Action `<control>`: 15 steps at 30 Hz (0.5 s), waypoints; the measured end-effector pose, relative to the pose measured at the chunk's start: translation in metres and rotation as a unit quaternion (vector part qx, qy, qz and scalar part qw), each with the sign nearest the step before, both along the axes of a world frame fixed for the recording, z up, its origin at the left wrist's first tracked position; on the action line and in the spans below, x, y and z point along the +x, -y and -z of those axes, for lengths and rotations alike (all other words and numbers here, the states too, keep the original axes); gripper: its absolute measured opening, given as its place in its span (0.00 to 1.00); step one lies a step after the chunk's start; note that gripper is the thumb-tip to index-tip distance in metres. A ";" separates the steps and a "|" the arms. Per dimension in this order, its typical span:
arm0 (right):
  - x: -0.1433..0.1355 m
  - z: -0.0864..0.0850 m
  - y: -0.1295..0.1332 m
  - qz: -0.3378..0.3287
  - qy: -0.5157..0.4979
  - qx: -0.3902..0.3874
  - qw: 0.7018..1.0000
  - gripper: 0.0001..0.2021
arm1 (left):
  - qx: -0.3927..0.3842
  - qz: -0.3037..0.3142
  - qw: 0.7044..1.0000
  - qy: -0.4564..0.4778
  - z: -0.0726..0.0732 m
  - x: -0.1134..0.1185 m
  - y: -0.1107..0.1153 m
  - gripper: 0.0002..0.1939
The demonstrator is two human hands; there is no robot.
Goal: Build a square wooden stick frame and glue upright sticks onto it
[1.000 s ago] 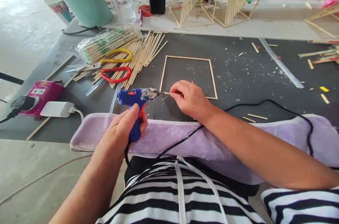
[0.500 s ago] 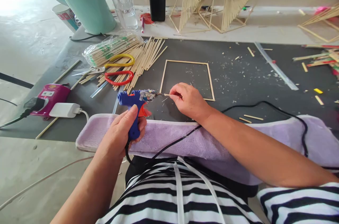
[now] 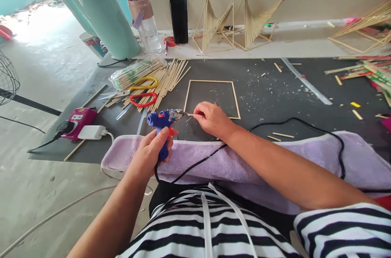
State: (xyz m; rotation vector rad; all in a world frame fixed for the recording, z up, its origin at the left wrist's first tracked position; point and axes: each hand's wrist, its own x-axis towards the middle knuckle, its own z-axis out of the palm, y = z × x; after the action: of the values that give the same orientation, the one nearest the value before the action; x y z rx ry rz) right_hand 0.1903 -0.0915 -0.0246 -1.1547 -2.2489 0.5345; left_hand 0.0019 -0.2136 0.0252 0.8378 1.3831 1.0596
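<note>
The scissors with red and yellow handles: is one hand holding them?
No, the scissors lie on loose wooden sticks, while the left hand holds the glue gun and the right hand pinches a thin stick.

Right hand [image 3: 212, 119] partly hides square frame [image 3: 211, 81]; wire cage [image 3: 8, 77] cut off.

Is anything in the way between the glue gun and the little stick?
Nothing visible is. The left hand holds the glue gun, its tip close beside the little stick in the right hand.
</note>
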 end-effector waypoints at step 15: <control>0.003 0.001 -0.003 -0.008 -0.067 0.008 0.998 0.07 | -0.073 0.033 0.997 -0.011 -0.022 0.003 0.010 0.23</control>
State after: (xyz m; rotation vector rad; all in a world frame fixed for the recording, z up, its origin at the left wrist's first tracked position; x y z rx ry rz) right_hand 0.1929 -0.0890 -0.0261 -1.0629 -2.1448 0.5824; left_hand 0.0052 -0.2232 0.0474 0.7846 1.4227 0.8899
